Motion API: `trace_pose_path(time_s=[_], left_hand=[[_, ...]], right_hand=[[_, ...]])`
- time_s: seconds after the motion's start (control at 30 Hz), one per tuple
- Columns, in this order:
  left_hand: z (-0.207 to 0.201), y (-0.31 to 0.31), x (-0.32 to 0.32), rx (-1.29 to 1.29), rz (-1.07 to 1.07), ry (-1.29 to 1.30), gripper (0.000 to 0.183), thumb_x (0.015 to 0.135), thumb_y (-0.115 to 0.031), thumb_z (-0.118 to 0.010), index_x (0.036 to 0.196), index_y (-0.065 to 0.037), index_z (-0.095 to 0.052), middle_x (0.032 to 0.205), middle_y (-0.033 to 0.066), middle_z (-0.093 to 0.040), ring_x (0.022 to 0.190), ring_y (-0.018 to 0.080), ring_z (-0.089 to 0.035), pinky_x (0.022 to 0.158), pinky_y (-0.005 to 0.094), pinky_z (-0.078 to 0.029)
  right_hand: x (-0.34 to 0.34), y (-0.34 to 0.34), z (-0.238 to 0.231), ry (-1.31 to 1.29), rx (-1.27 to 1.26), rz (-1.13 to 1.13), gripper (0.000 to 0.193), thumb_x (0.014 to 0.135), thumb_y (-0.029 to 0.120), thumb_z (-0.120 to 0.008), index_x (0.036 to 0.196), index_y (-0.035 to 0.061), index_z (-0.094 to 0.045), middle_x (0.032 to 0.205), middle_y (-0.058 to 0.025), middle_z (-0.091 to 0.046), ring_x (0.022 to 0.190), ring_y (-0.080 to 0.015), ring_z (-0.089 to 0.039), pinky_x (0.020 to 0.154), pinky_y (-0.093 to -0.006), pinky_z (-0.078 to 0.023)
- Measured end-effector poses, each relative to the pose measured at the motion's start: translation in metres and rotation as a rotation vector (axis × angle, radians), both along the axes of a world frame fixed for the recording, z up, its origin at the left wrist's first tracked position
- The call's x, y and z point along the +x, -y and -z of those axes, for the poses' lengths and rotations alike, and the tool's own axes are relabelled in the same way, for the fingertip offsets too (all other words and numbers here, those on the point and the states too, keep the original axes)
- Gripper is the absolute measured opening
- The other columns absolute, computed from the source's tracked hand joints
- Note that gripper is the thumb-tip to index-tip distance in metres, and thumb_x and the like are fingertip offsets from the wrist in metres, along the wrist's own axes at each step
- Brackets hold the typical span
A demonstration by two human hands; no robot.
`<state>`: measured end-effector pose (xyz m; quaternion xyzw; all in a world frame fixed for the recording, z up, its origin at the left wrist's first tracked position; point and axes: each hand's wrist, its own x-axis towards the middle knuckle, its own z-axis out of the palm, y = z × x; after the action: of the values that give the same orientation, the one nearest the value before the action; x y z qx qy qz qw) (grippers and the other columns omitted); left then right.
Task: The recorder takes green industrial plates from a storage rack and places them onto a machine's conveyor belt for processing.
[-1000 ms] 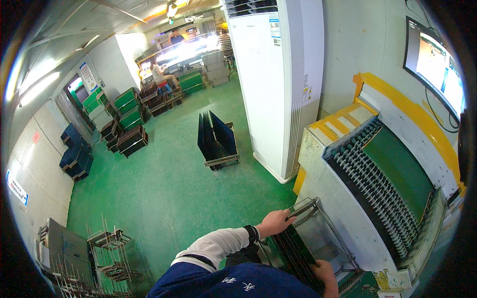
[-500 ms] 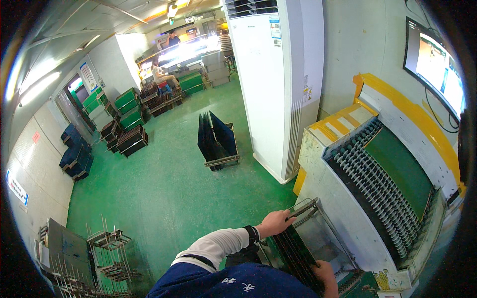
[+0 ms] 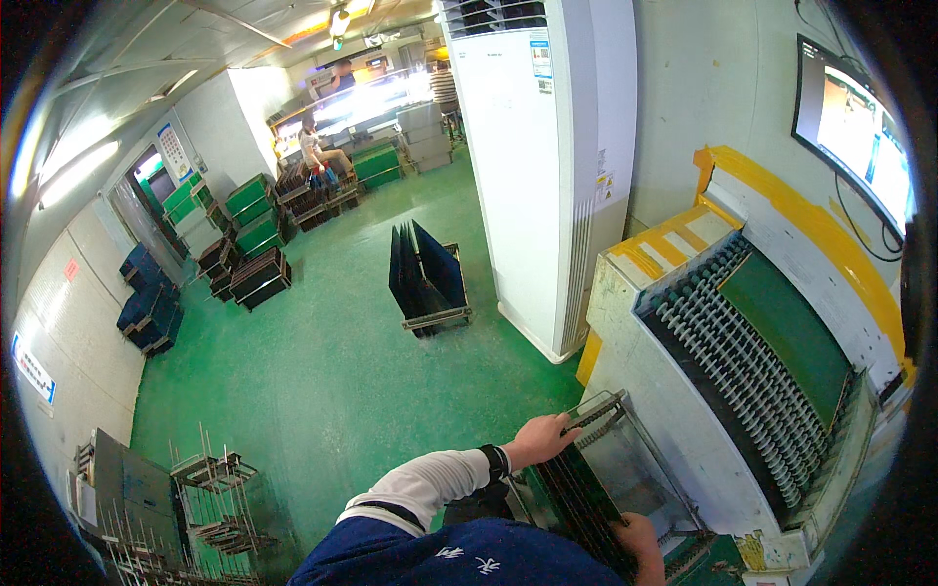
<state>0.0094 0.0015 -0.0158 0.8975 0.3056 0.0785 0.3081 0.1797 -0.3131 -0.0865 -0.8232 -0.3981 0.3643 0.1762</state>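
Observation:
Below me, several thin dark green boards (image 3: 584, 503) stand packed on edge in a metal wire rack (image 3: 657, 467). My left hand (image 3: 540, 439) is closed over the far end of the boards, beside the rack's top rail; its fingertips are partly hidden. At the near end, my right hand (image 3: 638, 542) curls its fingers round the edges of the boards. To the right, a roller conveyor machine (image 3: 738, 366) carries a single flat green board (image 3: 796, 337) on its rollers.
A tall white air conditioner (image 3: 547, 176) stands ahead. On the green floor is a rack of dark boards (image 3: 427, 278). Wire racks (image 3: 220, 503) stand at lower left, blue crates (image 3: 149, 303) by the left wall. A screen (image 3: 855, 127) hangs at right; people sit at a lit bench (image 3: 366, 103) far back.
My hands and the boards stay in nearly the same place. Far back, the seated person has shifted posture slightly.

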Motion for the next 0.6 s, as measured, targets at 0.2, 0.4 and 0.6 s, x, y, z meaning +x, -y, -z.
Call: trace_pose_path(time_s=[0.2,0.4,0.6], left_hand=[[0.0,0.001,0.001,0.009,0.007,0.003,0.05,0.103,-0.049,-0.051,0.104,0.0,-0.061,0.096,0.0265,-0.068,0.094,0.046,-0.066,0.083,0.0542,-0.051],[0.004,0.0,0.0,0.018,-0.009,0.013,0.05,0.103,-0.048,-0.052,0.103,0.0,-0.061,0.095,0.0263,-0.068,0.094,0.0461,-0.066,0.083,0.0546,-0.051],[0.003,0.001,0.001,0.012,-0.011,0.012,0.049,0.103,-0.048,-0.052,0.104,0.0,-0.061,0.094,0.0264,-0.069,0.093,0.0461,-0.066,0.082,0.0549,-0.051]], right_hand=[[0.003,0.006,0.015,0.026,0.033,-0.009,0.036,0.087,0.037,-0.072,0.103,0.0051,-0.075,0.096,-0.0225,-0.073,0.09,-0.0391,-0.071,0.079,-0.0454,-0.053],[0.002,0.002,0.01,0.026,0.005,-0.02,0.035,0.088,0.036,-0.072,0.103,0.0043,-0.075,0.095,-0.0231,-0.072,0.09,-0.0394,-0.07,0.079,-0.0452,-0.052],[0.003,0.003,0.006,0.017,0.028,-0.019,0.034,0.087,0.035,-0.073,0.1,0.0034,-0.074,0.092,-0.0228,-0.072,0.087,-0.0393,-0.07,0.077,-0.0452,-0.052]])
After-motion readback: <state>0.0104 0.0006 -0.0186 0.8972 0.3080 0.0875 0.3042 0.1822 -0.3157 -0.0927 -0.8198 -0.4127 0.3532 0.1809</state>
